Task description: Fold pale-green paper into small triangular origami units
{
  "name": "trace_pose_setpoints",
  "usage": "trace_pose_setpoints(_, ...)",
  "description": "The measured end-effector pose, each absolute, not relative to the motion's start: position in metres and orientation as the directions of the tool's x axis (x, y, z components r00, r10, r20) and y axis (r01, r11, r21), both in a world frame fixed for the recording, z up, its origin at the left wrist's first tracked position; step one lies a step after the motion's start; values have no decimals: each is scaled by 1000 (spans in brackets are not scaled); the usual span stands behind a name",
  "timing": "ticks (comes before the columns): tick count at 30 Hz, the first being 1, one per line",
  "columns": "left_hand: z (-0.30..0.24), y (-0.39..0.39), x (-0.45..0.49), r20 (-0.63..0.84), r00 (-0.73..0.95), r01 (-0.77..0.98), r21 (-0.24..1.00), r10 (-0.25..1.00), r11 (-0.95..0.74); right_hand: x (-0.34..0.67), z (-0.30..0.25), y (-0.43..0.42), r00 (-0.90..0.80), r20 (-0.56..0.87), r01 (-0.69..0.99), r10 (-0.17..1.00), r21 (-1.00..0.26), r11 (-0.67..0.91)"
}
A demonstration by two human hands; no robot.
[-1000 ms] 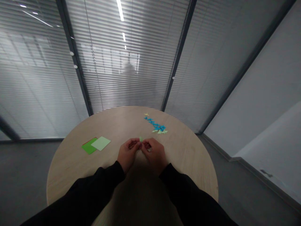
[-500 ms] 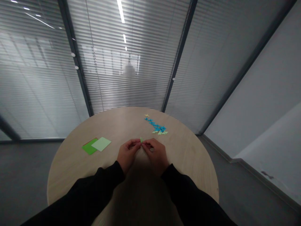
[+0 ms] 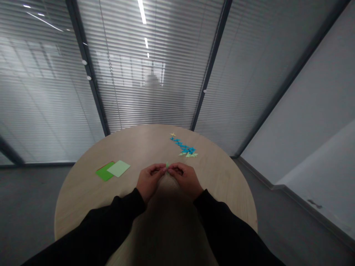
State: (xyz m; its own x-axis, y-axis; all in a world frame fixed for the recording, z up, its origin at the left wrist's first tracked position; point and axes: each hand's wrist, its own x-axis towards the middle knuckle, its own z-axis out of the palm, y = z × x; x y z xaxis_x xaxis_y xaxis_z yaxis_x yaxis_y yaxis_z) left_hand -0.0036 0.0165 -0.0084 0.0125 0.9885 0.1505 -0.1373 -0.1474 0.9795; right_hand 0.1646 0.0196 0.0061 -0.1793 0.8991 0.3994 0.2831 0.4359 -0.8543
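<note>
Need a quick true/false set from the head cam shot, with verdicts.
1. The left hand and right hand pinch a small pale green paper piece between them. True.
2. The table is square. False: it is round, with a light wood-look top.
3. A row of folded blue paper pieces lies beyond the hands. True.
4. A pale green paper square overlaps a darker green sheet, left of the hands. True.
5. The person's forearms are bare. False: black long sleeves reach the wrists.
</note>
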Motion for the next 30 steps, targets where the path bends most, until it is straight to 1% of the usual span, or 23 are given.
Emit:
trace_pose_setpoints(3,-6,16,-4,163,9,-106,981,987,-161,163,6,19,-167,384,269,908,-868,417)
trace_pose_setpoints(7,-5,15,-2,158,36,-91,984,987,-154,158,7,15,-98,439,364,893,-820,442)
trace_pose_setpoints(10,-4,13,1,205,19,-60,977,979,-203,154,7,13,-47,477,403,878,-795,453)
trace_pose_setpoints(13,-4,11,2,239,1,-26,971,971,-239,151,7,11,3,507,396,862,-792,465)
trace_pose_setpoints(17,-6,12,2,228,56,35,972,972,-230,151,7,10,28,501,365,865,-810,458)
trace_pose_setpoints(21,-8,14,0,340,66,163,924,938,-346,152,6,11,6,504,372,864,-803,466)
trace_pose_setpoints(24,-4,14,-1,498,55,289,822,866,-491,154,4,13,-5,523,366,852,-792,489)
trace_pose_setpoints(26,-2,12,-2,587,64,326,752,807,-573,154,3,13,-15,532,356,846,-788,502)
trace_pose_setpoints(30,0,10,-3,642,80,382,687,762,-619,154,5,11,-10,571,392,821,-753,529)
